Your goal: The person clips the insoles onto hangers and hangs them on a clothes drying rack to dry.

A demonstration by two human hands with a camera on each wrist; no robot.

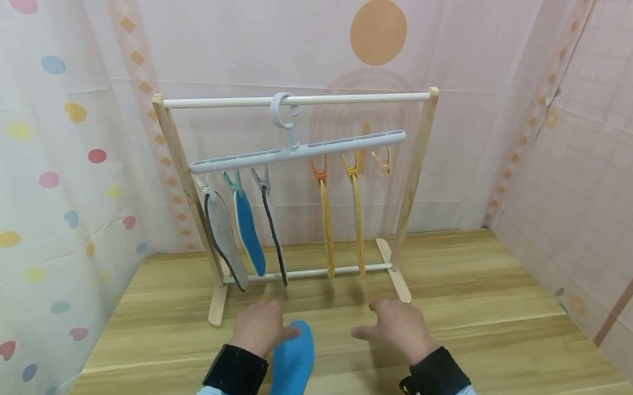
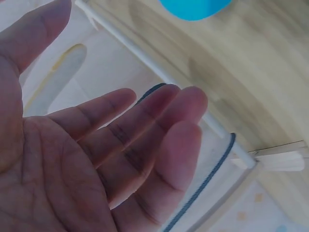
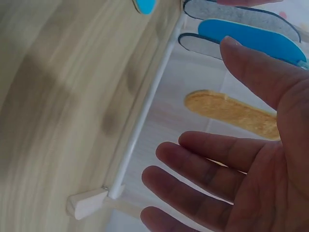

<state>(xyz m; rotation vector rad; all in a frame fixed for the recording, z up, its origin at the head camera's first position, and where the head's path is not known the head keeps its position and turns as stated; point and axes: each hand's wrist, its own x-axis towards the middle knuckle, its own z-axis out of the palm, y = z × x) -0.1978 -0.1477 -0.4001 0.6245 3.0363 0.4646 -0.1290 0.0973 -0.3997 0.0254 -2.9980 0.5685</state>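
Observation:
A blue insole (image 1: 288, 385) lies on the wooden table, its rounded end pointing towards the drying rack. Beside it is my left hand (image 1: 258, 328), the thumb overlapping the insole's edge in the head view; whether it touches cannot be told. The left wrist view shows an empty palm with loosely bent fingers. To the right, my right hand (image 1: 396, 327) hovers above the table, fingers spread and holding nothing. Ahead, a pale clip hanger (image 1: 351, 144) carries a grey insole (image 1: 226, 239), a blue hanging insole (image 1: 249, 233), a dark-edged insole (image 1: 273, 236) and two yellow insoles (image 1: 328, 229).
The hanger hooks over the top bar (image 1: 357, 98) of a wood-and-white rack. A pale clip (image 1: 384, 162) at its right end holds nothing. Rack feet (image 1: 219, 306) stand on the table (image 1: 491, 335). Patterned curtains (image 1: 47, 159) surround the table at the back and sides.

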